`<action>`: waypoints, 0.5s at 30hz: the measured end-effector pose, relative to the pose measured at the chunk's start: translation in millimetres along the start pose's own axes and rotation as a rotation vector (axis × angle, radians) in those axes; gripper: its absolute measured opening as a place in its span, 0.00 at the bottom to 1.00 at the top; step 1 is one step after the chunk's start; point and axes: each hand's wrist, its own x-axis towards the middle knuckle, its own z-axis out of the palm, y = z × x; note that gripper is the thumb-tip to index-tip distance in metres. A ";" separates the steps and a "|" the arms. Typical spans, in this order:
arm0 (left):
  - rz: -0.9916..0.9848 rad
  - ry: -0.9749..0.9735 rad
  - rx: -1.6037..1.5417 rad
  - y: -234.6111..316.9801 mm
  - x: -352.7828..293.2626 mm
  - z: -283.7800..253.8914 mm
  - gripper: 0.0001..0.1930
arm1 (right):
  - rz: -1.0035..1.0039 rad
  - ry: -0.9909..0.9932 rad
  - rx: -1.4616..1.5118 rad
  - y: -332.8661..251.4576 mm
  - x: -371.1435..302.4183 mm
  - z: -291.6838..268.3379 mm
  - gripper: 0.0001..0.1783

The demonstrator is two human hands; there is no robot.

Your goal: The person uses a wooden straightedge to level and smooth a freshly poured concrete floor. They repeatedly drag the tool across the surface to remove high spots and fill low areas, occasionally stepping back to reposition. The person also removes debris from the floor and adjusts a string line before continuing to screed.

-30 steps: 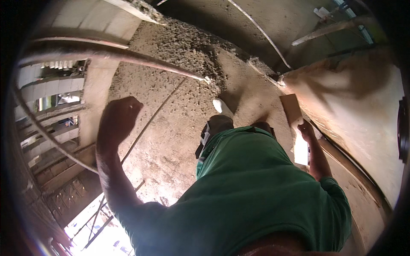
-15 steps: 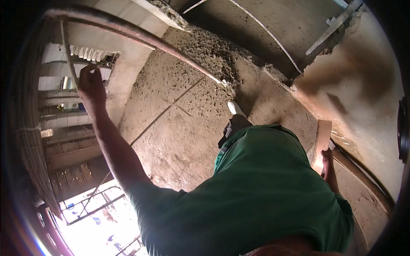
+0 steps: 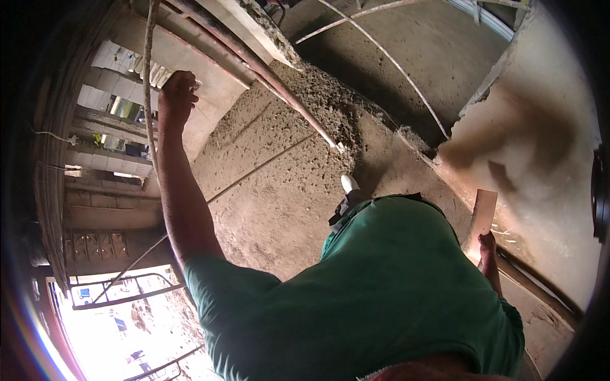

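My left hand [image 3: 178,98] is raised at the upper left with its fingers curled in. Something small and pale shows at its fingertips, too unclear to name. A thin upright rod [image 3: 147,76] passes close beside this hand; whether they touch I cannot tell. Low at my right side, my right hand [image 3: 488,246] is closed on a flat, rectangular plastering trowel [image 3: 485,213]. The trowel's broad face shows, while its handle is hidden behind the fingers. Near it stands a plastered wall [image 3: 540,184] with a dark damp patch.
A long pole [image 3: 279,89] slants down to the rough mortar-covered floor [image 3: 254,171]. My white-tipped shoe [image 3: 349,183] is near its lower end. A ledge [image 3: 416,143] borders a darker area beyond. Metal railing [image 3: 127,301] crosses a bright opening at lower left; a beam [image 3: 540,282] lies along the wall's foot.
My left hand has moved right and slightly up in the picture, and its fingers have turned. The trowel in my right hand sits slightly lower and more tilted. My view has shifted.
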 end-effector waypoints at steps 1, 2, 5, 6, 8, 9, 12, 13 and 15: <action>-0.011 0.033 -0.111 -4.1 -0.6 -12.2 0.11 | -0.061 0.047 0.049 9.3 18.1 -0.1 0.25; -0.007 0.052 -0.248 -7.5 3.7 -15.4 0.11 | -0.107 0.121 0.099 29.5 26.6 -8.1 0.24; -0.178 -0.503 -0.076 -2.3 -0.7 38.6 0.12 | -0.181 0.206 0.244 52.6 14.6 -23.1 0.22; -0.165 -0.457 -0.133 11.1 -2.0 50.1 0.13 | -0.206 0.233 0.312 45.0 12.8 -18.8 0.22; -0.164 -0.272 -0.245 15.0 -2.1 26.9 0.13 | -0.223 0.160 0.342 -5.7 12.8 -5.4 0.22; -0.161 -0.174 -0.306 16.5 -4.4 14.7 0.13 | -0.238 0.124 0.351 -42.5 12.9 -5.8 0.22; -0.182 -0.243 -0.337 37.1 -7.3 25.6 0.13 | -0.355 0.123 0.506 -115.2 -7.1 -42.1 0.19; -0.171 -0.278 -0.338 41.4 -6.8 29.8 0.14 | -0.369 0.137 0.535 -146.0 -17.3 -56.4 0.19; -0.105 -0.279 -0.301 57.2 -8.9 35.0 0.14 | -0.351 0.132 0.614 -195.3 -24.4 -80.8 0.20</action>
